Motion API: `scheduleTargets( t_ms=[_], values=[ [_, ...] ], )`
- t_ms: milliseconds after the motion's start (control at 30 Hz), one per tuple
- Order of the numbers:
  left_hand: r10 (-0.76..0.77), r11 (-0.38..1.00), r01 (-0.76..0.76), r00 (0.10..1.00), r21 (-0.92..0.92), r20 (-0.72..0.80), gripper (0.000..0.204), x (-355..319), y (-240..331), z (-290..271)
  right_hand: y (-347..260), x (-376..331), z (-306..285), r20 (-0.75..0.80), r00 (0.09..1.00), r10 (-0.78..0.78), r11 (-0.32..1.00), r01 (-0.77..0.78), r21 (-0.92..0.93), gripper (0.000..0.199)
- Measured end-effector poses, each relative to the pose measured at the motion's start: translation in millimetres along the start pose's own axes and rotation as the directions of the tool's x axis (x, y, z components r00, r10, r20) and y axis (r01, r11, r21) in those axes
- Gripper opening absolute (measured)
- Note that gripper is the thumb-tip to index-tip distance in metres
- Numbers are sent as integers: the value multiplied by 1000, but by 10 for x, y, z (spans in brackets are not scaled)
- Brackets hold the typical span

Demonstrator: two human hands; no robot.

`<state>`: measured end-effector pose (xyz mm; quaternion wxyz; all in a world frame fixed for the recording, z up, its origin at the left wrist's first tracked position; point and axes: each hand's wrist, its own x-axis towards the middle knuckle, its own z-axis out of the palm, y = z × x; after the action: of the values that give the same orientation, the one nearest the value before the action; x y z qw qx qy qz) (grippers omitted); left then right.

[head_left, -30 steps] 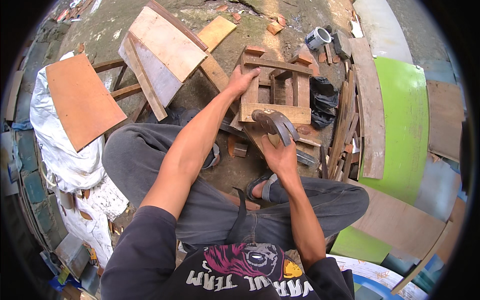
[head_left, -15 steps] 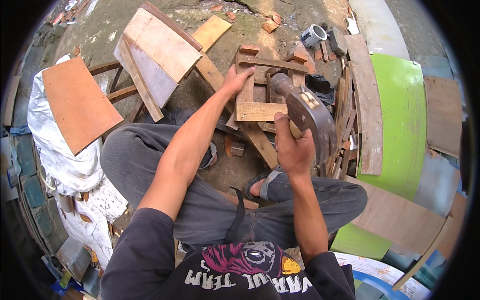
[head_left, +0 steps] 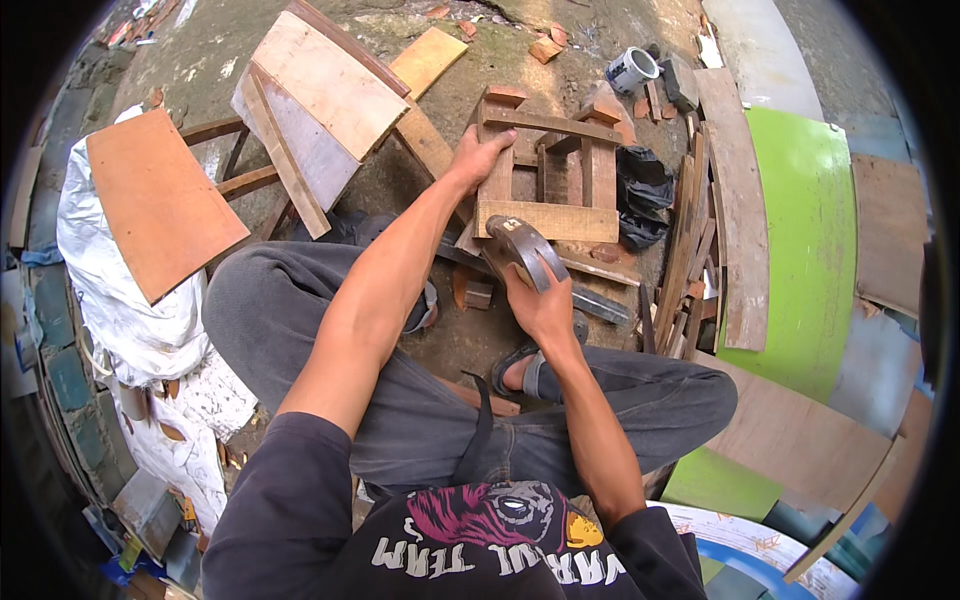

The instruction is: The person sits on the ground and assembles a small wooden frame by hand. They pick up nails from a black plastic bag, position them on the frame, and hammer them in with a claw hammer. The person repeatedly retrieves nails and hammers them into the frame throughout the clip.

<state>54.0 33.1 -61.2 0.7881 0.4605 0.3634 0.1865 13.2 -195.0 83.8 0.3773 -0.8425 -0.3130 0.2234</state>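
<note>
Wooden frame (head_left: 548,222) sits in the upper middle of the view, left hand (head_left: 480,163) wrapped about its left upright (head_left: 496,185), thumb pointing inward, fingertips hidden; right hand (head_left: 540,305), lower and near centre, has fingers curled round the hammer (head_left: 528,246) close to its head, which overlaps the left part of the front slat (head_left: 592,226), contact uncertain. Likely trouble: only one hand steadies the frame, so an off-centre blow could rock or slide it. A glancing strike might also skid up the upright toward the left thumb.
</note>
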Motion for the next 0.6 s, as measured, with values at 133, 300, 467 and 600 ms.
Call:
scheduleTargets(
  t_ms=[133,300,467,600],
  values=[
    [-20,999,20,1000,-37,-3,63,-14,-24,2,-122,130,-143,57,998,-25,991,33,-132,23],
    [3,1000,-3,1000,-10,-6,63,5,-61,-46,-600,100,-437,-133,976,-171,968,191,163,15],
    [13,1000,-13,1000,-19,10,64,-49,11,22,85,53,-33,157,965,212,928,-148,-341,32],
    [87,996,-86,995,18,-44,55,17,38,10,-46,-17,-54,74,996,54,994,-46,-103,31]
  ],
)
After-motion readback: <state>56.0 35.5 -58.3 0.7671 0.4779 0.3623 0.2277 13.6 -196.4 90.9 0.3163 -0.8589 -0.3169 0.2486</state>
